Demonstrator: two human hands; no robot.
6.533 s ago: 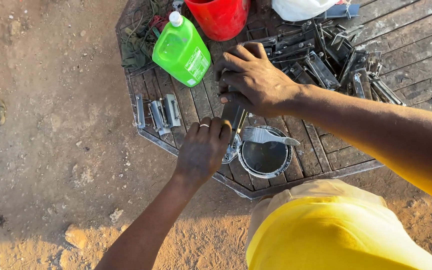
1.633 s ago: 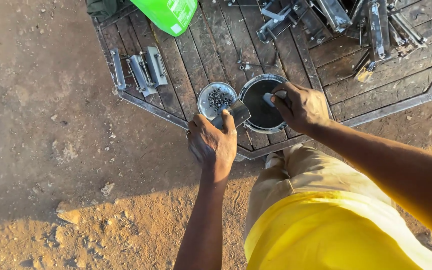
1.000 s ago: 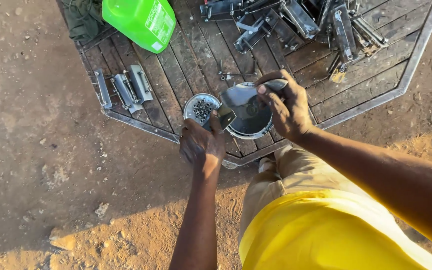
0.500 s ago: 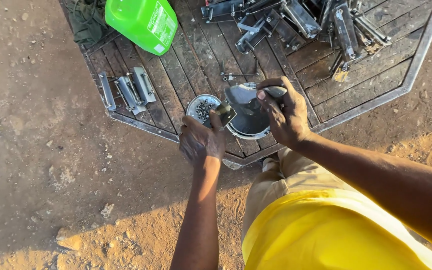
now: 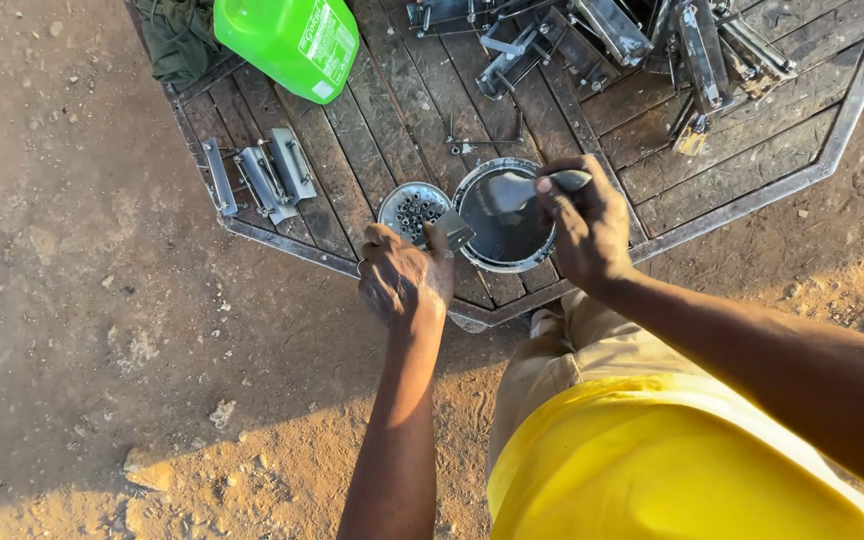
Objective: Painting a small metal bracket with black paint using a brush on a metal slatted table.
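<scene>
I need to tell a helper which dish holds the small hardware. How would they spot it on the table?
On the octagonal wooden-slat table, look at the near edge by the person's left hand. The small round perforated metal dish sits left of the larger dark-filled metal can; only it holds small nuts.

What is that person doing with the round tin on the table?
A person in a yellow top leans over a wooden table outdoors. The right hand holds a grey metal piece over a round tin of dark liquid. The left hand grips a small metal part by the tin's rim. Beside it sits a little dish of bolts, with a green jug and metal brackets further off.
</scene>
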